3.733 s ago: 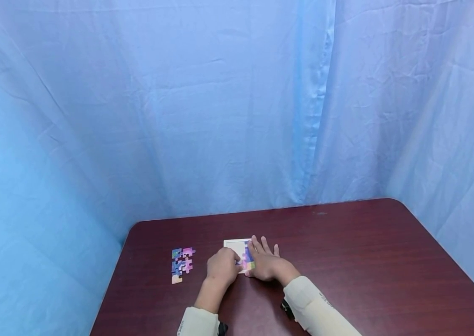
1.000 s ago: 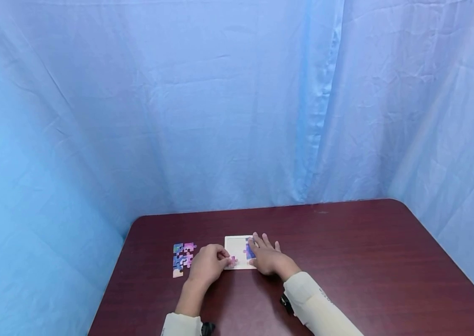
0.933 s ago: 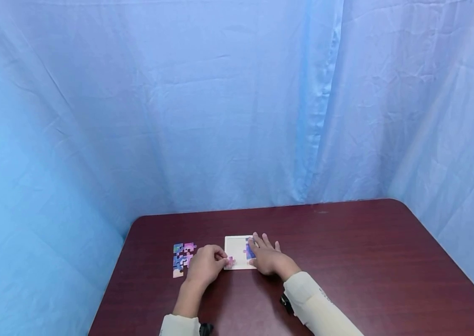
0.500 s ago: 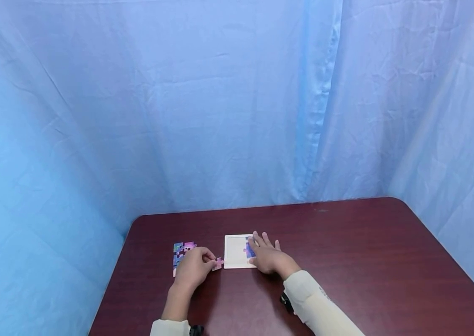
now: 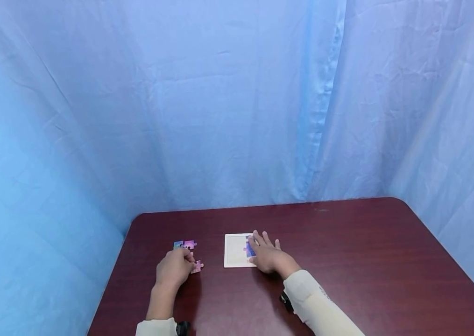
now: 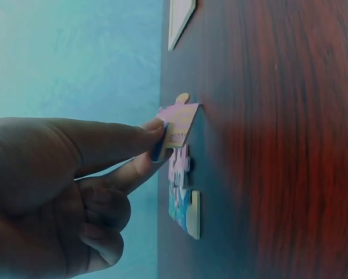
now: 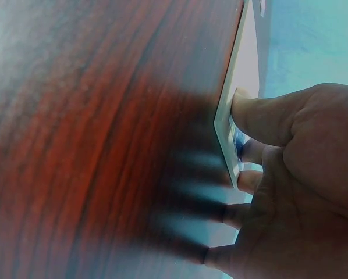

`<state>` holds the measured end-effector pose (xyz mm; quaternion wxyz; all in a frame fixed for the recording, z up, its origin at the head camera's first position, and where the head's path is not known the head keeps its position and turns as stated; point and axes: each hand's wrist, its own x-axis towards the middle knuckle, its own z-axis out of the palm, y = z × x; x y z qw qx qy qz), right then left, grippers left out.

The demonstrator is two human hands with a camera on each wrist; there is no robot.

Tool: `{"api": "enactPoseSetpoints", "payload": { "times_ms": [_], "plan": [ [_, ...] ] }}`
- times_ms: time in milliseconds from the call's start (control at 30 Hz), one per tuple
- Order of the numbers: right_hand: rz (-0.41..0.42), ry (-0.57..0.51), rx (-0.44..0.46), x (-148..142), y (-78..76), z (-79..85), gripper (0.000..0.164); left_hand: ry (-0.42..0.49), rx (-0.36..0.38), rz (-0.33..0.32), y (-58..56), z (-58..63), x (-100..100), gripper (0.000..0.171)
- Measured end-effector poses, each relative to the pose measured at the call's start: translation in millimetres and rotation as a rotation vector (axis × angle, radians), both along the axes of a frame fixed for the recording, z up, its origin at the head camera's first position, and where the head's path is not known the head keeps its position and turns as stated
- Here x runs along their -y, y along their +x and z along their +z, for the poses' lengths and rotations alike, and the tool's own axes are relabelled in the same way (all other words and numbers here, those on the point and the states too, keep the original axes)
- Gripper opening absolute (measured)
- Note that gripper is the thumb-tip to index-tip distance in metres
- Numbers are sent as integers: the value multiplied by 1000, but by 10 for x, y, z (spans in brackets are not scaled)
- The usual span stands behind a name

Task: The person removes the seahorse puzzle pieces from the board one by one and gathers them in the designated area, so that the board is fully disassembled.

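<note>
Between thumb and forefinger my left hand [image 5: 173, 269] pinches a pink and yellow jigsaw piece [image 6: 180, 125], held just above the table at the left. Next to it lies a group of jigsaw pieces [image 5: 189, 244], partly covered by that hand. At centre sits a white, square puzzle tray [image 5: 234, 253], its left part bare. Blue and purple pieces [image 5: 249, 250] fill some of its right side. My right hand [image 5: 268, 257] rests on the tray's right edge with fingers spread, hiding part of it. In the right wrist view the thumb [image 7: 258, 116] presses on the tray's rim.
The dark red wooden table [image 5: 346, 261] has rounded far corners. Light blue curtains [image 5: 228, 116] hang behind it and on both sides. A black wrist strap [image 5: 183, 328] shows at the left cuff.
My left hand has lifted a jigsaw piece out of the tray's lower part and carried it left toward the group on the table. The right hand has stayed on the tray.
</note>
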<state>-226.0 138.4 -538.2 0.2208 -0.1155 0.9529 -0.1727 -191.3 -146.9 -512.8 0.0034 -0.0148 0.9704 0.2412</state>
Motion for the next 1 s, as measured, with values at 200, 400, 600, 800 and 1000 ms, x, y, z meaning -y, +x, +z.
{"api": "enactPoseSetpoints", "payload": {
  "times_ms": [200,400,600,800,1000],
  "plan": [
    [5,0,5,23,7,2,69,-29,8,26,-6,-29,101,9],
    [10,7,8,42,-2,5,69,-38,26,61,-20,-42,187,10],
    [12,4,12,43,-3,27,69,-17,35,80,-1,-36,197,12],
    [8,-8,18,17,1,25,69,-35,13,82,-23,-44,170,4],
    [-13,-27,23,-8,25,35,69,-51,-52,70,-64,-42,114,18]
  ]
}}
